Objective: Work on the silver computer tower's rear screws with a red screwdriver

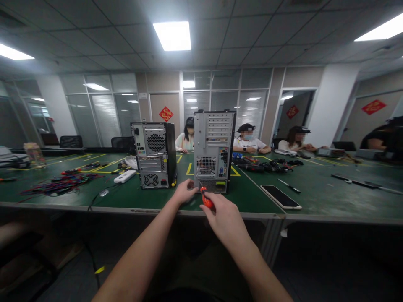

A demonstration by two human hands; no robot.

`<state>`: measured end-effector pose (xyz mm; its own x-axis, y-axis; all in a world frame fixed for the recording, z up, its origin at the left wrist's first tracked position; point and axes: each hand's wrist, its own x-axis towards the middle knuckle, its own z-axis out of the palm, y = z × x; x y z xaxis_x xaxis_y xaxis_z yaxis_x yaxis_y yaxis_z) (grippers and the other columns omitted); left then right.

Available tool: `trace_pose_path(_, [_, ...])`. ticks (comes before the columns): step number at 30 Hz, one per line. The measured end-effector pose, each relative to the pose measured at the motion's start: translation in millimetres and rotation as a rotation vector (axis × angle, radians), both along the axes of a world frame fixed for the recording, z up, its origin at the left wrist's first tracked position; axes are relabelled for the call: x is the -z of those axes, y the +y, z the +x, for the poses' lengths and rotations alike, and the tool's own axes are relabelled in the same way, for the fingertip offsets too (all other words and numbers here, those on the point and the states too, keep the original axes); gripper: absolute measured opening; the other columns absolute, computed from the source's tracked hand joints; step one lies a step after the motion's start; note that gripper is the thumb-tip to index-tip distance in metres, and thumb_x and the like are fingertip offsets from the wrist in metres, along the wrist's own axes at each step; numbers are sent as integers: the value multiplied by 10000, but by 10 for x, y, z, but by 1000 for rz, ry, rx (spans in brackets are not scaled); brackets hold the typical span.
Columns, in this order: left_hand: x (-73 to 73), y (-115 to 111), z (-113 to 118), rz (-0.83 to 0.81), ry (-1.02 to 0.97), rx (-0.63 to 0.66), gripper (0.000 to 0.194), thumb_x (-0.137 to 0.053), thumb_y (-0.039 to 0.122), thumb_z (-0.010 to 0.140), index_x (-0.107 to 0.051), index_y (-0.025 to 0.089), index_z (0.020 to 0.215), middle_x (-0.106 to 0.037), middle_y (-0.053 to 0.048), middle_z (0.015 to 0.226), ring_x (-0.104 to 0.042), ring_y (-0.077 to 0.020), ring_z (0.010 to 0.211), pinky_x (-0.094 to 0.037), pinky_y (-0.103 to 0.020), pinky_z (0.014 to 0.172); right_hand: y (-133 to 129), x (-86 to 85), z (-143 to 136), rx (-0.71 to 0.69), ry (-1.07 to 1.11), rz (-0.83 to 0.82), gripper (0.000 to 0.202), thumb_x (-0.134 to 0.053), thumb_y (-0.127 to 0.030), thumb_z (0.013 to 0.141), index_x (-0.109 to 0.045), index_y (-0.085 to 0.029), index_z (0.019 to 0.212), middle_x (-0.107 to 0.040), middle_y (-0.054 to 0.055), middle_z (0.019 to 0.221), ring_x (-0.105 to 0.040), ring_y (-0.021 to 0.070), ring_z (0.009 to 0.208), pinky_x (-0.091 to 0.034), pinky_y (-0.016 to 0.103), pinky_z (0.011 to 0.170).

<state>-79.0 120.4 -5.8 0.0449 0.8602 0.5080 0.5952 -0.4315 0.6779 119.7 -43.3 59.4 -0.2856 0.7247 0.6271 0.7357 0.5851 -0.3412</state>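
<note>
A tall computer tower (201, 147) stands upright on the green table, its back panel with slots and ports facing me. In my right hand (225, 212) is a screwdriver (206, 201) with a red and black handle; its thin shaft points up at the tower's lower left edge. My left hand (185, 192) is at that same bottom corner, fingers bent and close together. Whatever lies between those fingertips is too small to make out. Left of it stands a second, shorter computer tower (153, 155), also back panel toward me.
Bundled thin cables (63, 183) and a white device (125, 176) lie to the left. On the right are a phone (280, 197), a slim pen-like tool (289, 186) and black cables (267, 165). Several people sit across the table (239, 201), whose front edge is close to me.
</note>
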Motion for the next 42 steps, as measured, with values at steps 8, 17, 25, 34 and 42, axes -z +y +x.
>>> trace_pose_path(8, [-27,-14,18,-16,-32,-3,241,-736,381,776,-642,202,908,-714,-29,881,-647,-188,842,-516,-316,808,3,10,51,11,-134,70,360,-520,-103,954,-710,-228,1233,-654,105,1306,-649,249,1115,-534,386,958])
trace_pose_path(17, [-24,-23,10,-21,-17,-7,260,-724,412,790,-636,200,913,-708,-28,887,-642,-184,853,-501,-304,804,30,6,23,18,3,15,320,-649,-239,948,-674,-160,1257,-723,120,1141,-695,256,1034,-535,388,952])
trace_pose_path(25, [-19,-9,8,-29,-37,-7,252,-738,393,774,-634,200,898,-711,-33,883,-652,-192,836,-512,-313,793,-3,7,60,23,-200,108,377,-529,-85,941,-729,-256,1212,-648,87,1330,-638,258,1141,-537,378,954])
trace_pose_path(34, [-9,7,-4,-28,2,-2,276,-713,424,792,-634,192,920,-698,-24,884,-633,-178,830,-507,-299,777,-11,-4,-27,-16,-32,-17,340,-692,-227,931,-673,-176,1267,-692,104,1170,-682,251,1047,-535,377,962])
trace_pose_path(42, [-10,5,1,-17,-3,-13,246,-716,380,789,-641,193,930,-718,-42,908,-650,-195,851,-515,-317,800,-7,34,7,-25,-203,72,333,-571,-108,949,-724,-251,1207,-641,101,1276,-640,251,1103,-534,377,933])
